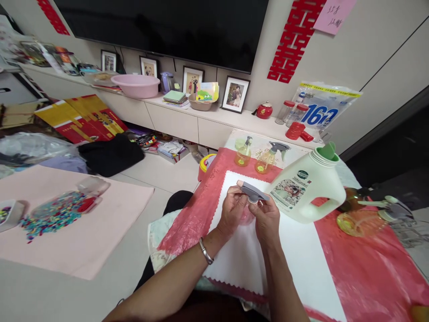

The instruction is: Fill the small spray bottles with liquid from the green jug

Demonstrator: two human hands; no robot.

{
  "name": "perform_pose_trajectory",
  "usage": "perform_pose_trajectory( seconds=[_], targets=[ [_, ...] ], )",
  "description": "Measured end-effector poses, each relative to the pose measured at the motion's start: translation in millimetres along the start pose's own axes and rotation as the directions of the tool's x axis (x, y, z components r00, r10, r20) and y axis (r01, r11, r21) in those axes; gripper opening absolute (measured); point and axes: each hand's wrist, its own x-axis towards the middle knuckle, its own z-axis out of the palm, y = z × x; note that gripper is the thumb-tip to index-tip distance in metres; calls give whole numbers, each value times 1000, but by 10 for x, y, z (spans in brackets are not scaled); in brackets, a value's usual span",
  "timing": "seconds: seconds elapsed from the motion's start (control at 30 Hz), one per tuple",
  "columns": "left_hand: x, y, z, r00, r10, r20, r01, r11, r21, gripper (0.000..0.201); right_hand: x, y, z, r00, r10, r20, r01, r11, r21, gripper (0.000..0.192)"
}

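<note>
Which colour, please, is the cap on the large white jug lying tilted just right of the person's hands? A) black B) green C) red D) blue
B: the white jug beside the right hand ends in a green cap at its upper end.

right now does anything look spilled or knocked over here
Yes. Multicoloured beads lie scattered from a clear plastic tub tipped on the pink mat at left. At right, an amber spray bottle lies on its side on the red tablecloth.

grey spray head (252, 192) | nozzle tip pinkish, pointing left | roughly level | above white cloth (234, 259)
</note>
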Motion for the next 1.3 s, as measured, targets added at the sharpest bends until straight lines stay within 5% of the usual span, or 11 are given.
perform_pose_trajectory(
  seconds=[0.57,1.0,1.3],
  targets=[
    [-9,17,0,997,-46,-64,51,996,73,39,-23,1,-70,999,9,51,5,962,-272,43],
    [-32,39,-20,998,-49,-44,55,990,128,29,-28,3,102,996,-47,-80,23,960,-279,54],
    [-20,16,-19,1000,-7,-28,11,987,161,31,-64,11,-20,998,-42,46,54,952,-301,48]
  ],
)
